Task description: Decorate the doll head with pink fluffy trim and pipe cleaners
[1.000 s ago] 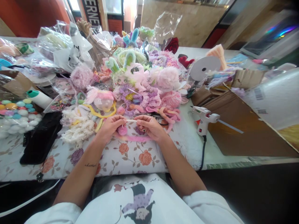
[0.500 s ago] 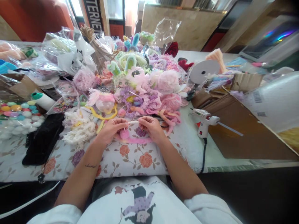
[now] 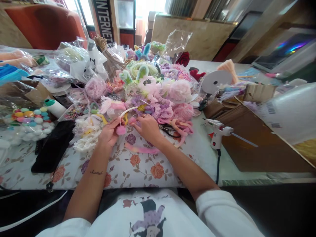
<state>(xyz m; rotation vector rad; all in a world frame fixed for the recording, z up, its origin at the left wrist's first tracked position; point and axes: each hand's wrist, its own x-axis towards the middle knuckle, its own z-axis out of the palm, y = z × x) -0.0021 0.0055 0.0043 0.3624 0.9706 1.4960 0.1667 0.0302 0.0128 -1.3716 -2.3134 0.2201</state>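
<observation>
My left hand [image 3: 110, 133] is closed on a thin white strip [image 3: 130, 110] that curves up and to the right, with a small pink pompom [image 3: 121, 130] hanging at the fingers. My right hand [image 3: 147, 127] has its fingers curled over another small pink pompom [image 3: 132, 120] among the pink and purple trims [image 3: 161, 110]; whether it grips it is unclear. A pink fuzzy strip [image 3: 141, 149] lies on the flowered cloth [image 3: 138, 166] just in front of both hands. Black scissors [image 3: 170, 131] lie right of the right hand.
A white glue gun [image 3: 217, 131] with a black cord stands on the right beside brown cardboard [image 3: 259, 144]. A black pouch [image 3: 53, 146], cream yarn [image 3: 85, 135] and a bag of coloured balls [image 3: 26, 121] lie to the left. Plastic bags and plush pieces crowd the back.
Both hands moved away from me toward the trim pile. The white strip, held level between both hands before, is now in the left hand alone and tilted up. The right hand let go.
</observation>
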